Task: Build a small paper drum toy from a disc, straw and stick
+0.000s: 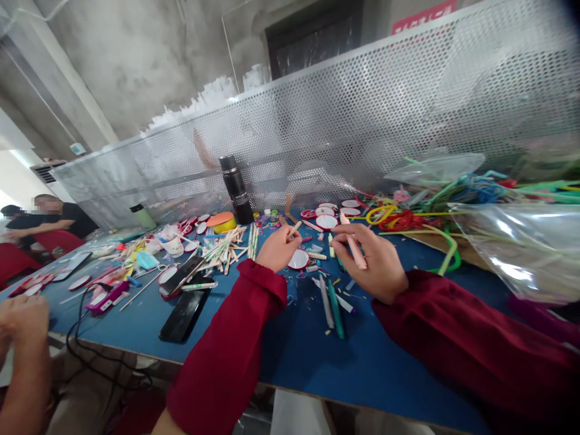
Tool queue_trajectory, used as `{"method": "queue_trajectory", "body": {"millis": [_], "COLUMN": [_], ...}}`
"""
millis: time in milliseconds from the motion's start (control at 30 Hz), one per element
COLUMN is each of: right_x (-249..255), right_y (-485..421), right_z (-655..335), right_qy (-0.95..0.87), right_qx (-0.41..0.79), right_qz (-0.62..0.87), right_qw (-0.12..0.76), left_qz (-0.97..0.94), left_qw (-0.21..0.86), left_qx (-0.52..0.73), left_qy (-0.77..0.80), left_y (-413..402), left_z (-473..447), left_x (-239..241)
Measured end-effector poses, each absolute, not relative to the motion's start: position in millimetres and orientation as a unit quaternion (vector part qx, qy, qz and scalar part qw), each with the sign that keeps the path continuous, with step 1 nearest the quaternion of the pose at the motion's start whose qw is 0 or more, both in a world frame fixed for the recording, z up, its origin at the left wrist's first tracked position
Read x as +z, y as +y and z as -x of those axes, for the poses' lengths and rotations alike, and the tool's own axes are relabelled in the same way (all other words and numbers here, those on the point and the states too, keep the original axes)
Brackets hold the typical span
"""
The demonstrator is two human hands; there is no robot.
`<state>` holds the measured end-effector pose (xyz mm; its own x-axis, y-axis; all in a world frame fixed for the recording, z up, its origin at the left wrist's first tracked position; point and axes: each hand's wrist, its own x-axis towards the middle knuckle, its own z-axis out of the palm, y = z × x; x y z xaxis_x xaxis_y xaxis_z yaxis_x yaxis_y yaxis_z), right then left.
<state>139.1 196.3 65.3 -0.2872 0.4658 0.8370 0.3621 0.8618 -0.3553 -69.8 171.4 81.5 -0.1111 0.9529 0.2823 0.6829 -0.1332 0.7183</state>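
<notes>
My left hand (pixel 281 248) is closed in a pinch on a thin wooden stick (pixel 294 229) above the blue table (pixel 299 356). My right hand (pixel 374 260) is curled around a pale pink straw-like stick (pixel 353 246), with something green showing under the fingers. Both arms wear dark red sleeves. A small round red-and-white disc (pixel 299 260) lies just below my left hand. A grey pen (pixel 325 293) and a green pen (pixel 336 309) lie on the table between my hands.
A black flask (pixel 236 188) stands by a perforated metal screen (pixel 362 121). Loose wooden sticks (pixel 226 248), a black phone (pixel 183 314), coloured tubing (pixel 435 205) and clear plastic bags (pixel 525 248) crowd the table. Another person's hand (pixel 22 320) is at the left edge; a seated person (pixel 45 220) is far left.
</notes>
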Motion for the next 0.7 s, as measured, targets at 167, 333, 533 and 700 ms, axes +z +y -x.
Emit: {"method": "queue_trajectory", "body": {"millis": [167,333,533,700], "right_x": [62.9,64.2,66.5,67.7], "right_y": [194.8,189.2,184.8,186.2], "right_z": [-142.8,-143.8,-141.5,-140.3], "right_qy": [-0.802,-0.807,-0.779,-0.792], "right_qx": [0.088,0.051,0.026,0.022], "right_qz": [0.226,0.162,0.234,0.193], "right_qw": [0.546,0.565,0.581,0.580], "left_qz": [-0.507,-0.446,-0.406,-0.418], "left_qw": [0.471,0.565,0.546,0.524], "left_qx": [0.522,0.597,0.656,0.666], "left_qy": [0.498,0.354,0.326,0.328], "left_y": [166.3,149.3,141.6,141.6], "left_z": [38.1,-1.8,-23.6,-23.3], "left_x": [72.9,61.7,50.9,53.2]}}
